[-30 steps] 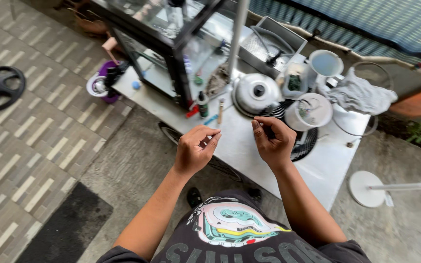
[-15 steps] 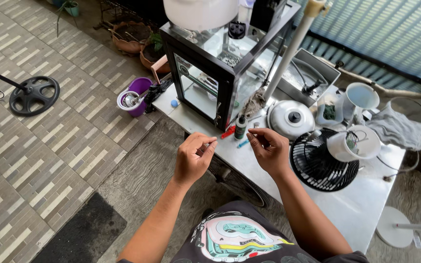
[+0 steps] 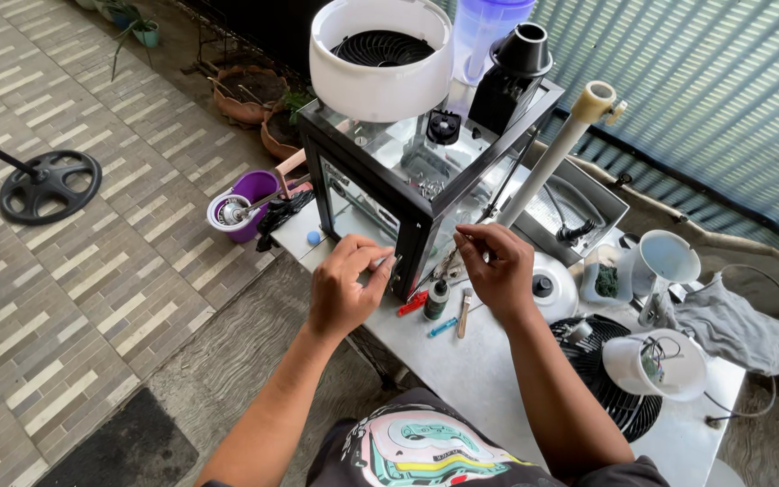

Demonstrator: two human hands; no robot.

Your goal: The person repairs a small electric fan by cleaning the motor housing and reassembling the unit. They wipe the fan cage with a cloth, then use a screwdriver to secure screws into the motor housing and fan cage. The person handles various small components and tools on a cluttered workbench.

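Observation:
My left hand (image 3: 344, 290) is pinched shut, its fingertips holding a small thin metal piece, seemingly a wire end, right at the front corner of a black-framed glass case (image 3: 367, 194). To the right, at the case's lower edge, my right hand (image 3: 499, 267) pinches another thin end between thumb and forefinger. Whether a single wire runs between the hands is too fine to tell. Just below my hands a small dark bottle (image 3: 437, 299), a red tool (image 3: 412, 304) and a blue pen-like stick (image 3: 441, 327) lie on the white table (image 3: 471, 379).
A white round fan housing (image 3: 380, 63) sits on the case, with a slanted white pipe (image 3: 559, 155) beside it. To the right are a white lid (image 3: 554, 290), black fan grille (image 3: 610, 392), white motor cup (image 3: 655, 365) and grey cloth (image 3: 739, 329). A purple bucket (image 3: 252, 200) and fan base (image 3: 51, 185) stand on the left.
Both hands have moved forward from over the open table to the front corner of the glass case, still pinched shut. The view has tilted up, showing more of the case.

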